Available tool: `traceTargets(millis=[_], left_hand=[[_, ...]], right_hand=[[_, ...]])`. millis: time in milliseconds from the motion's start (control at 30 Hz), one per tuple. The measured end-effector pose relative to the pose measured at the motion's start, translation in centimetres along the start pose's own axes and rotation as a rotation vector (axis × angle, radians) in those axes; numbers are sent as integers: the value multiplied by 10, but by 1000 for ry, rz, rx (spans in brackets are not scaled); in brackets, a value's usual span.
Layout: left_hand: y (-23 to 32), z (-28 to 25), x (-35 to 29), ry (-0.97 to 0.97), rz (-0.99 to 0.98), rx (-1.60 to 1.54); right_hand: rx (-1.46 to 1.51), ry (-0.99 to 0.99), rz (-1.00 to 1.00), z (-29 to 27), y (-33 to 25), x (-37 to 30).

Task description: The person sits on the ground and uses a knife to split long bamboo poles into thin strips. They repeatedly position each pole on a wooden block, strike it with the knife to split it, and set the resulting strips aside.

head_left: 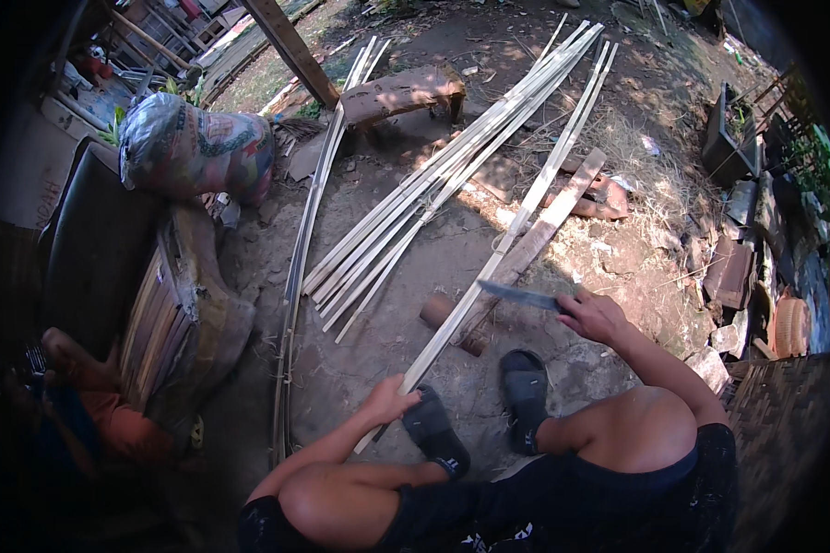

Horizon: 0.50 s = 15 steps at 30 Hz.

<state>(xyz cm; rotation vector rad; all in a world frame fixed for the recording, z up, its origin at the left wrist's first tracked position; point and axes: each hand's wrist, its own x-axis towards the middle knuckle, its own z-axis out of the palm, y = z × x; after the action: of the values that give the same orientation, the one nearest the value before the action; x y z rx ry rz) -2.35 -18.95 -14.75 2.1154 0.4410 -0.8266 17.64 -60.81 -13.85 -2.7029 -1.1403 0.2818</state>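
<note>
My left hand (389, 401) is closed around the near end of long, pale bamboo strips (452, 323), which slant away to the upper right. My right hand (592, 315) grips the handle of a knife (521, 295). Its dark blade points left, and its tip lies close to the strips; whether they touch I cannot tell. Under and beside the strips, a wooden plank (555, 219) leans toward the far right. A short brown cylindrical piece (436, 311) shows by the plank's near end, partly hidden by the strips.
A bundle of pale strips (415, 194) lies ahead on the ground, with darker strips (306, 221) to its left. Further off stands a low wooden bench (401, 92). A stuffed sack (194, 147) is at left, above stacked boards (157, 323). A person in orange (129, 429) is at lower left.
</note>
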Motion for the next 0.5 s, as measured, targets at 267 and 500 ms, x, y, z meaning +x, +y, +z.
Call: traceTargets(millis=[267, 500], left_hand=[[-15, -7, -2, 148, 39, 167], [-16, -20, -1, 287, -17, 298]], right_hand=[[158, 108, 120, -10, -28, -10], [134, 151, 476, 10, -12, 20]])
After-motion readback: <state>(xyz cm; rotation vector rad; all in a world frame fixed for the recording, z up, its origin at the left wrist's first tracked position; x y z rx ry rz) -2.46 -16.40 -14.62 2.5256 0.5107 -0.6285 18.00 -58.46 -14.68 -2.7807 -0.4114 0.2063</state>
